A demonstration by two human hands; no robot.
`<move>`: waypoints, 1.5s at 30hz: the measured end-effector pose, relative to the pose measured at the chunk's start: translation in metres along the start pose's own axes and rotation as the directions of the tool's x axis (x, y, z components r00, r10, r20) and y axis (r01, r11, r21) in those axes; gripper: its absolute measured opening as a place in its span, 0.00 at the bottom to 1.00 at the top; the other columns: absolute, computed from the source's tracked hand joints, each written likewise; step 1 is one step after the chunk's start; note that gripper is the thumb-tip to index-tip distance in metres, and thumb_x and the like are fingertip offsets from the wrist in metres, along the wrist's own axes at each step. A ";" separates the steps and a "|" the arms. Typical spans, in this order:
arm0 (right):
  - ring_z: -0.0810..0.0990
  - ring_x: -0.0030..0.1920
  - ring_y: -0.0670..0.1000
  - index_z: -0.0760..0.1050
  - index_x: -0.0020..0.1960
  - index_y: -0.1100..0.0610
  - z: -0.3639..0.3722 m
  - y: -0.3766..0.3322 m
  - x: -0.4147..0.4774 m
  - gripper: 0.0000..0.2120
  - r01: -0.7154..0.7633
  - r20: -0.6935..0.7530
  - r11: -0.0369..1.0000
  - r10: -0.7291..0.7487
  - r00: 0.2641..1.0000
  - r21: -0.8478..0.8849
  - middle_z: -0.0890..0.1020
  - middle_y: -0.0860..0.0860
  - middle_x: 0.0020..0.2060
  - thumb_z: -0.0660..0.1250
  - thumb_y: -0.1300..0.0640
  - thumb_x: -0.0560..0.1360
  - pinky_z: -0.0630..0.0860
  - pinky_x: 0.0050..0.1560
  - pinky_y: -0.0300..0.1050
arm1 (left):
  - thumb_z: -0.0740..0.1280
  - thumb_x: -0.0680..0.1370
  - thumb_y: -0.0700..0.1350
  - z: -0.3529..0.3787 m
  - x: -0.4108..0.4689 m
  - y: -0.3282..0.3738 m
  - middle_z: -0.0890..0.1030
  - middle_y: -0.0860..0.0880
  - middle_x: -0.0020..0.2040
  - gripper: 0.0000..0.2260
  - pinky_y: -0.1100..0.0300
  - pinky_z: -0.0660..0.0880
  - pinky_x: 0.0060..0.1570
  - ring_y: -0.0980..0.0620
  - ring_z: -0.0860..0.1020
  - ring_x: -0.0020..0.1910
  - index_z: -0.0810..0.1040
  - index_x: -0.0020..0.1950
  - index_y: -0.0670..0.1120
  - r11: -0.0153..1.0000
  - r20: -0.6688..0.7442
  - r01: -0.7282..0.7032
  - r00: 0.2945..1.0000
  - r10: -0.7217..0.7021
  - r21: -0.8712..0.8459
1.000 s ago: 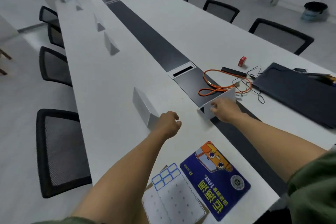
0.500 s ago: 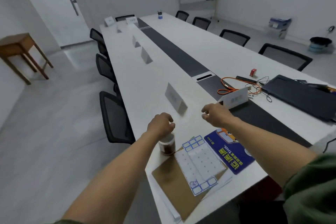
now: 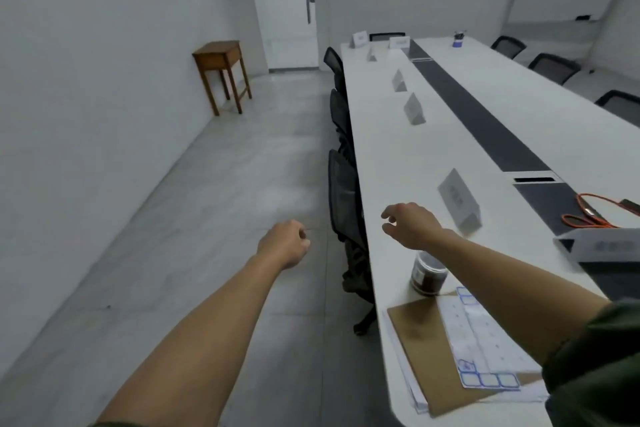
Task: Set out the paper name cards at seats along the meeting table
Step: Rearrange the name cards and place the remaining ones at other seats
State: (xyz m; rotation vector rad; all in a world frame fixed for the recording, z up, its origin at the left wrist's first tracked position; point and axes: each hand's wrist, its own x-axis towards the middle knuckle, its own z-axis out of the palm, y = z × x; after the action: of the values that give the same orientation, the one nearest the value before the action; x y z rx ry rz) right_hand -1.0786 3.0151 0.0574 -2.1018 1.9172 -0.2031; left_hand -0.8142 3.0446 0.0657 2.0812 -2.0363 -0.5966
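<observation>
Several white folded name cards stand in a row along the left side of the long white meeting table (image 3: 388, 163). The nearest name card (image 3: 459, 199) stands just beyond my right hand (image 3: 410, 225), which hovers over the table's left edge with fingers loosely apart and holds nothing. Another name card (image 3: 602, 246) stands on the dark centre strip at the right edge of view. Farther name cards (image 3: 414, 110) (image 3: 398, 81) follow toward the far end. My left hand (image 3: 285, 246) hangs over the floor left of the table, curled into a loose fist, empty.
Black mesh chairs (image 3: 343, 191) are tucked along the table's left side. A small jar (image 3: 427, 276), a brown board (image 3: 420, 340) with a sticker sheet (image 3: 481, 333), and an orange cable (image 3: 588, 215) lie at the near end. A wooden side table (image 3: 221, 73) stands by the left wall.
The view swung left toward the floor and door. My right hand let go of the name card on the dark strip and moved left; my left hand left the table for the floor side.
</observation>
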 end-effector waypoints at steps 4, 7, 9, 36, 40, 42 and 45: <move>0.79 0.53 0.57 0.78 0.60 0.53 0.021 -0.059 0.032 0.14 0.074 0.021 0.997 -0.074 0.997 -0.010 0.82 0.52 0.54 0.63 0.51 0.77 0.77 0.52 0.50 | 0.64 0.76 0.48 -0.024 0.016 -0.063 0.83 0.45 0.51 0.10 0.53 0.78 0.50 0.45 0.80 0.49 0.81 0.52 0.46 0.998 -0.010 0.054 0.999 -0.054 0.013; 0.79 0.51 0.56 0.78 0.57 0.54 0.031 -0.099 0.065 0.12 0.087 -0.001 0.996 -0.087 0.996 -0.013 0.82 0.52 0.51 0.64 0.52 0.77 0.76 0.49 0.49 | 0.64 0.76 0.48 -0.044 0.041 -0.103 0.83 0.45 0.52 0.10 0.53 0.78 0.51 0.45 0.80 0.50 0.81 0.53 0.46 0.999 -0.022 0.039 0.999 -0.039 0.024; 0.79 0.48 0.56 0.79 0.52 0.56 0.041 -0.134 0.098 0.09 0.057 -0.027 0.998 -0.057 0.998 0.012 0.82 0.53 0.47 0.63 0.54 0.76 0.75 0.45 0.48 | 0.65 0.76 0.48 -0.066 0.068 -0.138 0.82 0.46 0.53 0.10 0.53 0.77 0.51 0.45 0.80 0.51 0.80 0.54 0.47 0.999 -0.030 0.027 0.999 -0.027 0.027; 0.78 0.59 0.58 0.75 0.65 0.52 0.040 -0.257 0.625 0.18 -0.073 0.065 0.995 0.069 0.996 0.063 0.79 0.54 0.60 0.64 0.50 0.76 0.76 0.57 0.50 | 0.64 0.77 0.48 -0.221 0.580 -0.264 0.82 0.47 0.53 0.13 0.57 0.74 0.45 0.48 0.79 0.49 0.78 0.59 0.47 1.000 0.001 -0.020 1.000 0.020 -0.007; 0.77 0.60 0.58 0.75 0.65 0.51 0.023 -0.275 0.726 0.19 -0.029 0.077 0.999 0.025 0.997 0.045 0.80 0.54 0.60 0.65 0.49 0.75 0.75 0.57 0.50 | 0.64 0.77 0.48 -0.250 0.674 -0.276 0.82 0.47 0.52 0.12 0.57 0.75 0.45 0.48 0.79 0.48 0.79 0.57 0.47 1.000 -0.016 -0.002 1.000 0.001 -0.025; 0.76 0.61 0.58 0.75 0.65 0.50 0.026 -0.280 0.782 0.19 -0.028 0.067 0.999 0.025 0.997 0.040 0.80 0.54 0.60 0.64 0.49 0.75 0.75 0.58 0.50 | 0.64 0.77 0.48 -0.257 0.731 -0.285 0.82 0.47 0.52 0.11 0.57 0.75 0.45 0.48 0.79 0.48 0.79 0.57 0.46 0.999 -0.011 0.020 1.000 -0.021 -0.041; 0.77 0.60 0.57 0.75 0.66 0.51 0.032 -0.284 0.866 0.19 -0.021 0.069 0.999 0.019 0.997 0.026 0.81 0.53 0.58 0.64 0.49 0.75 0.75 0.58 0.50 | 0.64 0.77 0.47 -0.262 0.816 -0.297 0.81 0.46 0.52 0.11 0.56 0.76 0.47 0.47 0.79 0.48 0.79 0.56 0.46 0.999 0.004 0.015 1.000 -0.014 -0.050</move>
State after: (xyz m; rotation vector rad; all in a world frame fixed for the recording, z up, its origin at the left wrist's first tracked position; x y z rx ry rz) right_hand -0.7082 2.1822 0.0366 -2.0445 1.8850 -0.1501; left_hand -0.4482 2.2148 0.0533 2.0696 -1.9885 -0.6470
